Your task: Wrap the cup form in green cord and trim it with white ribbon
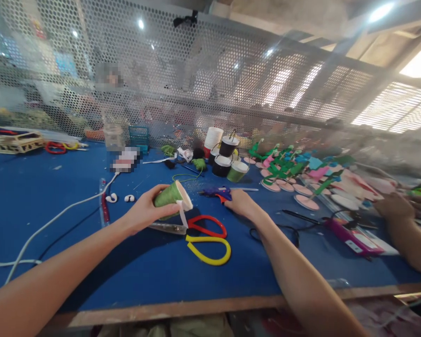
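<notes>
My left hand is wrapped round a green-covered paper cup, which is tilted with its open white rim to the right. A strip of white ribbon hangs from the rim. To the right, my right hand grips a blue glue gun with an orange trigger, its nozzle pointing left and a glue stick sticking out behind. Scissors with one red and one yellow handle loop lie below the cup, their blades partly under my left hand.
Several covered cups and green yarn stand at the back. Flower pieces on pink discs fill the right, near another person's hands. A purple device, earphones, a white cable and a box cutter lie around.
</notes>
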`<control>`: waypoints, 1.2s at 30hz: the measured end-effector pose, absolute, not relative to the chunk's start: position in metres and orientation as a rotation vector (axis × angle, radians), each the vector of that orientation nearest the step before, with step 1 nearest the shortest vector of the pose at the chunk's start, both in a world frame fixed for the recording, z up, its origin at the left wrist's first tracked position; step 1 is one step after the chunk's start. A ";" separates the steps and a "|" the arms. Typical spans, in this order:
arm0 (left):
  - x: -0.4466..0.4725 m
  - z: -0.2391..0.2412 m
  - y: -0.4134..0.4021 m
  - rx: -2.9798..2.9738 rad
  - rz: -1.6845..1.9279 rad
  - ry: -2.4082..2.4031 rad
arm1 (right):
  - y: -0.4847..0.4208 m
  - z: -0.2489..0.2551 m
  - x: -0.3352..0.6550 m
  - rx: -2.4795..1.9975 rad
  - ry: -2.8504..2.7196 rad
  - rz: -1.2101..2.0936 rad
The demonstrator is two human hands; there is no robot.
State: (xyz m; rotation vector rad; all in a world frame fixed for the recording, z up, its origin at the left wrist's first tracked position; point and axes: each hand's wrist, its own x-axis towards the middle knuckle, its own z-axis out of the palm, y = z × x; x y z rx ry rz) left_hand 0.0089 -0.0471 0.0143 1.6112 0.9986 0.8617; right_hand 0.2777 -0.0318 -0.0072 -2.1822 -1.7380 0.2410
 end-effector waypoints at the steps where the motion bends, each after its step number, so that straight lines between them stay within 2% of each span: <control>1: 0.009 0.014 -0.047 1.616 0.856 0.998 | -0.033 -0.007 0.278 -2.163 -1.700 0.250; 7: 0.006 0.017 -0.047 1.687 0.812 1.028 | -0.051 0.017 0.269 -1.897 -1.584 0.380; 13: 0.005 0.018 -0.047 1.803 0.815 1.090 | -0.081 0.035 0.237 -1.390 -1.440 0.866; 18: 0.007 0.013 -0.047 1.822 0.799 1.112 | -0.096 0.032 0.212 -1.102 -1.435 1.048; 36: 0.011 0.012 -0.049 1.703 0.653 1.074 | -0.096 0.026 0.195 -0.978 -1.569 1.201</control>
